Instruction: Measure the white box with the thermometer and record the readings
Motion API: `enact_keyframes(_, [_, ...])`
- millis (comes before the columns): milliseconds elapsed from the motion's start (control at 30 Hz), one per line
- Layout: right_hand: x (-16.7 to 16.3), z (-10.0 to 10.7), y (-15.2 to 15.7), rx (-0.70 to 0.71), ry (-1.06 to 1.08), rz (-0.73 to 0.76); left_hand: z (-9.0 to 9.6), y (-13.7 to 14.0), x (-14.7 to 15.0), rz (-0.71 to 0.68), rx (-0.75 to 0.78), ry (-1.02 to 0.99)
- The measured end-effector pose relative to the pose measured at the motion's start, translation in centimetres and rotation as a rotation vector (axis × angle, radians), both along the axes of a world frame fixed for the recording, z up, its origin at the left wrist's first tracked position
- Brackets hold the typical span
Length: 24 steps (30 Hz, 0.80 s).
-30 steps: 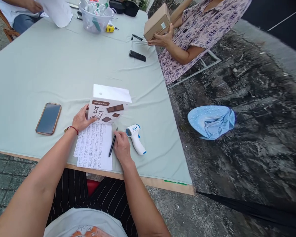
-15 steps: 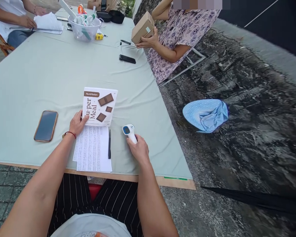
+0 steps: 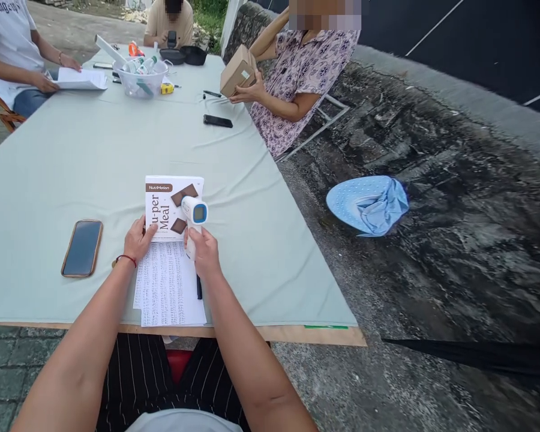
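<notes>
Right now, your left hand (image 3: pixel 138 240) is gripping the white box (image 3: pixel 157 211) at its lower left side, the thumb pressing on the printed front. Your right hand (image 3: pixel 206 249) is clasping the handle of the thermometer gun (image 3: pixel 194 210), whose head is covering part of that front; whether the two are touching is unclear. The box is hiding the far end of the printed sheets (image 3: pixel 166 288), and a black pen (image 3: pixel 199 289) is lying along their right edge, partly covered.
</notes>
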State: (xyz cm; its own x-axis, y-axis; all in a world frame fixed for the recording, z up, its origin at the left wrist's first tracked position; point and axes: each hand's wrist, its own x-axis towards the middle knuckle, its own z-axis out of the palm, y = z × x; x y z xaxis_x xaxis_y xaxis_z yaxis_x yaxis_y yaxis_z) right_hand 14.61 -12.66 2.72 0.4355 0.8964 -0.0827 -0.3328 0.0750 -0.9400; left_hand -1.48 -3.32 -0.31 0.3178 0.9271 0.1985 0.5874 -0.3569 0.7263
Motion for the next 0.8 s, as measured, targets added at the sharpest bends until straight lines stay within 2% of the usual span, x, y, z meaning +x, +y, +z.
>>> enact_keyframes(233, [-0.12,0.57,0.82,0.045,-0.199,-0.015,-0.03,-0.03,0.16,-0.005,0.005,0.014])
enact_keyframes(800, [-0.91,1.07,0.57,0.002,-0.125,-0.007,-0.27,-0.01,0.21,-0.004,-0.016,0.007])
